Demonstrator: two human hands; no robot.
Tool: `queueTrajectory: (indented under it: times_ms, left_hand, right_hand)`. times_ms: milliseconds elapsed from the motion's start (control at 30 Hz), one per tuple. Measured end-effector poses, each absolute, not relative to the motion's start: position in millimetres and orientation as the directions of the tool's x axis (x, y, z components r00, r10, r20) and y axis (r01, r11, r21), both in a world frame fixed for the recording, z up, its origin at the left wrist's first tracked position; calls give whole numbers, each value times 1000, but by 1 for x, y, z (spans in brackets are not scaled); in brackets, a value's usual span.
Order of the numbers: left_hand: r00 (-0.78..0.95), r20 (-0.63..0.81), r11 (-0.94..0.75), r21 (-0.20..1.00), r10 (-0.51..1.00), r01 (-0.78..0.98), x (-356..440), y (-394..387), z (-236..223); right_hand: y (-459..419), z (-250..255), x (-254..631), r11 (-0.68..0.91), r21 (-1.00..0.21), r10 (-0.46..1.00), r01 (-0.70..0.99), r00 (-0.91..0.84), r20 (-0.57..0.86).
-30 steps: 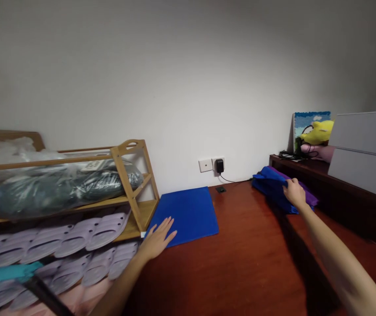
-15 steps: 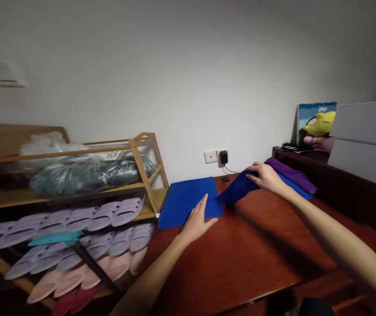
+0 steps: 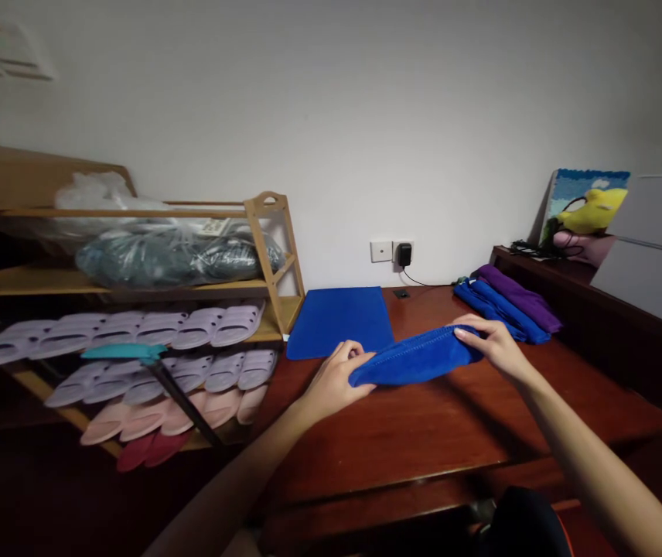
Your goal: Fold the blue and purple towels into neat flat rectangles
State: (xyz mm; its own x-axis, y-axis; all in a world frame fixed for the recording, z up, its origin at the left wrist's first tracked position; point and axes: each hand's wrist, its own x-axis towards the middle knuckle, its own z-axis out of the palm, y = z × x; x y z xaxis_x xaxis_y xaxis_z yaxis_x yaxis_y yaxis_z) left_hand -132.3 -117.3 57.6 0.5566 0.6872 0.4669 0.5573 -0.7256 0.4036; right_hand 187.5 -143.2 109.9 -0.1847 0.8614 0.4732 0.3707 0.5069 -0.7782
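A blue cloth (image 3: 415,360) with a stitched edge is stretched between my two hands above the wooden tabletop. My left hand (image 3: 339,377) pinches its left end, thumb against fingers. At the other end, my right hand (image 3: 490,344) grips the cloth near its corner. Behind my left hand, a flat blue cloth (image 3: 339,317) lies spread on the table beside the wooden rack. Past my right hand rest a folded blue cloth (image 3: 496,305) and a rolled or folded purple cloth (image 3: 520,298), side by side.
The wooden rack (image 3: 276,263) at left holds several pairs of slippers (image 3: 192,329) and plastic-wrapped bundles (image 3: 174,255). A teal-topped pole (image 3: 180,398) stands before it. Along the wall are a plugged-in black adapter (image 3: 404,254) and its cable. White drawers (image 3: 656,240) stand at right.
The blue cloth has come left and toward me in my right hand. My left hand has left the flat cloth and taken the held cloth's other end. The view has tilted down.
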Motion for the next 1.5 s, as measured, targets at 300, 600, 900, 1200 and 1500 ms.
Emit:
queueTrajectory:
  times_ms: [300,600,900,1200,1500]
  left_hand:
    - [569,264,-615,503,779,608,-156,-114,39]
    - [435,296,-488,753,851,442,-171,-102,86]
    - [264,326,-345,938,907,24,-158,-85,125]
    - [122,203,-166,952,972,-257,-137,-84,131]
    - [541,14,-278,868,841,410,-184,-165,68]
  right_hand:
    - [-127,26,194,196,-949,980,246,-29,195]
    - [-125,60,205,290,-903,945,317,52,322]
    - [-126,99,206,314,-927,933,204,114,341]
    - [-133,114,209,296,-918,947,265,47,319]
    - [-208,62,225,233,-835,925,498,-379,33]
